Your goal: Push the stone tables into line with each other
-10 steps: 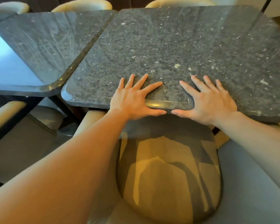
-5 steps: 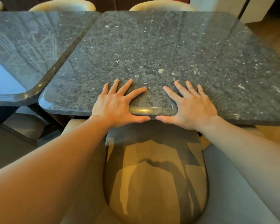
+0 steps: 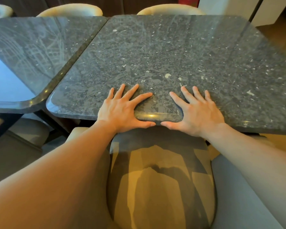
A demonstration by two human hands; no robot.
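Note:
Two dark speckled stone tables stand side by side. The right table (image 3: 172,52) fills the middle of the view, its left side touching the left table (image 3: 31,52) along a diagonal seam. The right table's near edge sits a little nearer to me than the left table's. My left hand (image 3: 120,109) and my right hand (image 3: 198,111) lie flat on the right table's near edge, fingers spread on the top, thumbs along the rim. Neither hand grips anything.
A tan chair seat (image 3: 160,182) sits right under my arms, against the near edge. Cream chair backs (image 3: 69,10) (image 3: 170,9) line the far side. Another chair (image 3: 28,134) stands at the lower left under the left table. Wooden floor (image 3: 277,32) shows at the right.
The right table has slid away from me, so its near edge stands closer to the left table's near edge. Both hands stay flat on the rim and went with it.

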